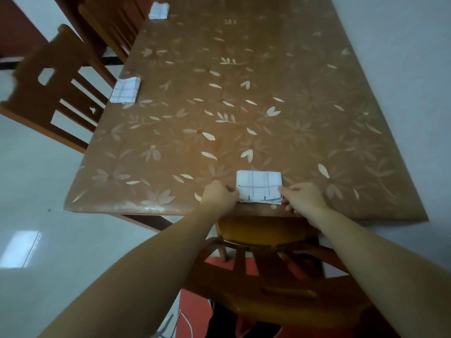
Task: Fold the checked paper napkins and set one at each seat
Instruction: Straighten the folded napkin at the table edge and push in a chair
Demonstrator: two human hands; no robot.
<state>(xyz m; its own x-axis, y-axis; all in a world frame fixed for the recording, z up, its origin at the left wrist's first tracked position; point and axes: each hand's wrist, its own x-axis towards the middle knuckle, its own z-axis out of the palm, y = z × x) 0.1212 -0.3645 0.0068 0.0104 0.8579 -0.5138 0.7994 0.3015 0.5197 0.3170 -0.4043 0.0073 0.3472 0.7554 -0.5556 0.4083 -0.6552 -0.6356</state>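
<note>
A folded white napkin with grey checks (259, 186) lies flat near the table's front edge, in front of the near chair. My left hand (219, 197) pinches its left edge and my right hand (303, 197) pinches its right edge. A second folded checked napkin (125, 90) lies at the table's left edge by the middle left chair. A third folded napkin (158, 10) rests at the far left edge by another chair.
The long table (244, 93) has a brown cover with pale flower prints. A wooden chair (275, 272) stands right below my arms, tucked under the front edge. Two wooden chairs (56, 93) line the left side. The table's right side runs along a pale wall.
</note>
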